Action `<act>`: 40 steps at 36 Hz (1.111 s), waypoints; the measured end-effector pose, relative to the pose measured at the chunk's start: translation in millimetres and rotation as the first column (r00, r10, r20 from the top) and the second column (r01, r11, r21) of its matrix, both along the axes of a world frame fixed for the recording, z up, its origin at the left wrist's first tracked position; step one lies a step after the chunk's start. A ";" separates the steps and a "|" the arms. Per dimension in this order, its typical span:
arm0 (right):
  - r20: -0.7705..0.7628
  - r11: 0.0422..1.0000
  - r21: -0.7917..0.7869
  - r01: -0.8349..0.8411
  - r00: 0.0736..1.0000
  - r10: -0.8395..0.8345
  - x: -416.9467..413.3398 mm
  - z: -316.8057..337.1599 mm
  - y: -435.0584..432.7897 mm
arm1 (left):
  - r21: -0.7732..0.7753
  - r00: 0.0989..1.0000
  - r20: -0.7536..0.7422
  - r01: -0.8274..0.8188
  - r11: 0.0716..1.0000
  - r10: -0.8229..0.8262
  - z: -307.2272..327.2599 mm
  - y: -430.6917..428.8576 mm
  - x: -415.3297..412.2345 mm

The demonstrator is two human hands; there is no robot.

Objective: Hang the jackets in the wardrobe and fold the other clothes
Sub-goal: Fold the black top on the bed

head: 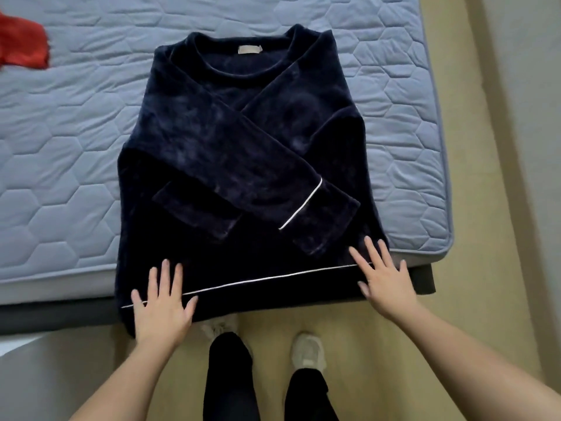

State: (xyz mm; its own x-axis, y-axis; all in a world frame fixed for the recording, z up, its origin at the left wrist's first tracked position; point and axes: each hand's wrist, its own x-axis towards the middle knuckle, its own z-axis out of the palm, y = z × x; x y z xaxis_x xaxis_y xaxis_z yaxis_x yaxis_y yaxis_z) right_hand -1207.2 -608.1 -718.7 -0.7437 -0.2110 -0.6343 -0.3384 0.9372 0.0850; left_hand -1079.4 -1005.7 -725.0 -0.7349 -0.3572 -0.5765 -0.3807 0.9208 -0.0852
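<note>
a navy plush sweater [243, 141] lies flat, front up, on the near edge of the bed, its hem slightly over the side. both soft sleeves are folded across the chest in an x; thin white piping lines one cuff and the hem. the left hand [164, 305] and right hand [385, 281] press on the hem, fingers spread straight, each grip released. the mattress [76, 132] is pale blue, quilted in hexagons. a crumpled red cloth [21, 44] lies far left. pale shoes [308, 350] stand on the beige floor [473, 284].
</note>
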 end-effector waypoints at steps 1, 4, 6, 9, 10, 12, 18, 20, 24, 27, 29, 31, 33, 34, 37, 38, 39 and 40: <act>0.000 0.998 -0.023 0.054 0.999 -0.054 4.0 4.4 2.1 | -0.001 0.998 0.008 -0.060 0.998 0.060 3.2 -2.5 12.6; -0.045 0.895 -0.222 0.388 0.913 -0.407 15.2 12.3 3.4 | 0.041 0.950 -0.051 -0.306 0.951 0.307 14.6 -3.1 36.5; 0.014 0.623 -0.431 0.652 0.696 -0.718 20.0 8.6 3.6 | 0.114 0.833 -0.136 -0.524 0.844 0.536 14.6 -4.3 44.5; 0.176 0.286 -0.495 0.820 0.418 -0.891 15.3 1.3 2.8 | 0.210 0.624 -0.228 -0.718 0.664 0.747 6.3 -14.7 44.0; 0.207 0.246 -0.480 0.842 0.381 -0.901 12.4 -1.1 3.8 | 0.237 0.572 -0.235 -0.750 0.617 0.786 2.9 -19.8 41.4; 0.245 0.199 -0.461 0.865 0.339 -0.908 7.0 -4.4 7.6 | 0.283 0.516 -0.197 -0.784 0.552 0.833 -3.4 -30.5 33.7; 0.494 0.114 -0.356 0.927 0.290 -0.819 2.0 -0.9 17.8 | 0.369 0.457 -0.029 -0.822 0.435 0.889 -5.6 -55.0 24.6; 0.567 0.103 -0.294 0.950 0.260 -0.782 6.9 4.6 22.9 | 0.441 0.378 0.030 -0.836 0.327 0.925 -0.2 -58.0 34.7; 0.660 -0.055 -0.279 0.959 0.149 -0.737 20.8 14.9 34.4 | 0.634 0.058 0.281 -0.761 -0.140 0.958 16.5 -52.2 63.6; 0.646 -0.110 -0.310 0.944 0.125 -0.753 31.1 31.6 37.2 | 0.665 -0.033 0.333 -0.700 -0.260 0.942 33.0 -46.9 79.4; 0.633 -0.116 -0.316 0.942 0.118 -0.765 36.9 47.5 38.6 | 0.665 -0.046 0.313 -0.702 -0.253 0.949 44.6 -45.1 87.8; 0.634 -0.123 -0.303 0.945 0.104 -0.766 42.8 67.3 41.5 | 0.653 -0.049 0.311 -0.714 -0.251 0.949 59.7 -43.3 97.8; 0.637 -0.134 -0.271 0.953 0.073 -0.767 50.7 89.1 46.1 | 0.627 -0.074 0.305 -0.735 -0.259 0.949 76.2 -42.0 110.6; 0.636 -0.139 -0.253 0.958 0.057 -0.769 56.1 101.1 48.6 | 0.606 -0.084 0.309 -0.751 -0.264 0.947 85.7 -41.1 118.0; 0.627 -0.174 -0.196 0.965 -0.014 -0.779 75.8 134.2 56.1 | 0.514 -0.101 0.347 -0.811 -0.280 0.932 114.4 -37.0 142.1; 0.623 -0.194 -0.179 0.965 -0.041 -0.781 81.4 144.1 57.5 | 0.494 -0.114 0.359 -0.819 -0.292 0.926 123.7 -35.6 148.7; 0.619 -0.216 -0.167 0.962 -0.068 -0.783 85.6 155.0 57.8 | 0.482 -0.131 0.372 -0.818 -0.312 0.919 134.4 -34.0 153.5; 0.611 -0.243 -0.161 0.957 -0.096 -0.786 87.1 164.7 57.0 | 0.478 -0.148 0.386 -0.812 -0.334 0.911 144.5 -32.9 154.7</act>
State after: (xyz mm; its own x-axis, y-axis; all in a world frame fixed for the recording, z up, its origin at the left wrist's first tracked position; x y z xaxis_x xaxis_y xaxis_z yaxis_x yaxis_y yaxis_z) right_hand -1120.0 -551.1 -554.0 -0.3048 0.2749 -0.9119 0.9524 0.0870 -0.2921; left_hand -924.7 -1038.5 -580.6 0.0732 -0.4100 -0.9091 -0.7395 -0.6339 0.2264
